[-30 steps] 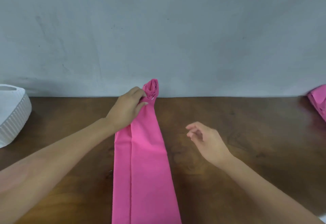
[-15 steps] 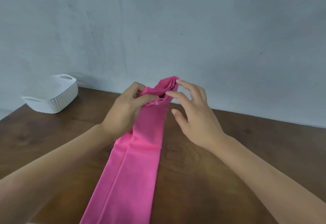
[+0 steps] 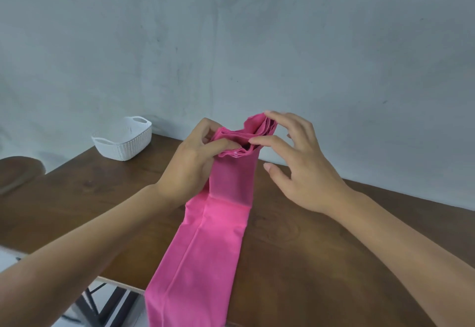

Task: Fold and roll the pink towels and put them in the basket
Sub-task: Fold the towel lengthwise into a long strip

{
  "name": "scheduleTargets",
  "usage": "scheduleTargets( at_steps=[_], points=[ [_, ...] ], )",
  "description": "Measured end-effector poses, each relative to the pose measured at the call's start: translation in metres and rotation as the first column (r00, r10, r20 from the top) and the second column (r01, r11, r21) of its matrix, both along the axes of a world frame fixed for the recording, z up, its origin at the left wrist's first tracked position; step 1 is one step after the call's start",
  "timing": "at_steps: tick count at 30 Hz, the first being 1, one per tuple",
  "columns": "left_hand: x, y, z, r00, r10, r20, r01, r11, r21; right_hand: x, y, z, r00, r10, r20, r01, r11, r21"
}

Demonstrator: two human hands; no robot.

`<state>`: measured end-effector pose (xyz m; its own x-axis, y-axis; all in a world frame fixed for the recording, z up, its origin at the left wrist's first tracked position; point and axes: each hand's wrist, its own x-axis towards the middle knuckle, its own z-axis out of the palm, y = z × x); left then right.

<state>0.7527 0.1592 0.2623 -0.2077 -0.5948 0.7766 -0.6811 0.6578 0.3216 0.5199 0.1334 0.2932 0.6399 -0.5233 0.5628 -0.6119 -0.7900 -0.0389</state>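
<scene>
A pink towel, folded into a long narrow strip, lies on the wooden table and hangs over its near edge. Its far end is rolled into a small loose coil, lifted a little off the table. My left hand grips the left side of that coil, thumb over the layers. My right hand pinches the right side of the coil with its fingertips, the thumb spread apart below. A white ribbed basket with handle slots stands at the table's far left corner, by the wall.
A grey wall runs close behind the table. The table's left edge slants from the basket toward me. A round wooden stool seat sits beyond that edge. Dark metal table legs show below the near edge.
My right hand came in from the table and took the right side of the rolled end. The view swung left, bringing the basket in and losing the second pink towel at the right.
</scene>
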Motion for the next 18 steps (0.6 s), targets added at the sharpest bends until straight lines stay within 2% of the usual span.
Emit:
scheduleTargets(
  at_steps=[3, 6, 8, 10, 12, 14, 18],
  points=[
    [0.013, 0.027, 0.011, 0.999, -0.03, 0.032, 0.03, 1.0, 0.001, 0.014, 0.026, 0.012, 0.999, 0.006, -0.047, -0.008, 0.999, -0.041],
    [0.029, 0.056, 0.013, 0.995, -0.093, 0.036, 0.094, 0.995, -0.014, 0.029, 0.055, 0.02, 0.988, -0.096, -0.119, 0.085, 0.991, -0.1],
    [0.039, 0.074, 0.009, 0.996, -0.089, -0.019, 0.089, 0.996, -0.004, 0.039, 0.074, 0.023, 0.973, -0.177, -0.145, 0.161, 0.98, -0.119],
    [0.051, 0.092, 0.0, 1.0, -0.014, 0.0, 0.014, 1.0, -0.001, 0.047, 0.095, 0.025, 0.95, -0.254, -0.181, 0.234, 0.964, -0.125],
    [0.063, 0.113, -0.002, 0.992, -0.124, 0.007, 0.124, 0.992, 0.012, 0.054, 0.116, 0.025, 0.923, -0.319, -0.216, 0.29, 0.945, -0.154],
    [0.079, 0.134, -0.005, 0.985, -0.154, 0.084, 0.157, 0.987, -0.034, 0.059, 0.137, 0.024, 0.899, -0.372, -0.231, 0.324, 0.92, -0.219],
    [0.101, 0.177, -0.002, 0.973, -0.232, -0.012, 0.232, 0.972, 0.048, 0.071, 0.177, 0.025, 0.869, -0.421, -0.259, 0.353, 0.895, -0.272]
  ],
)
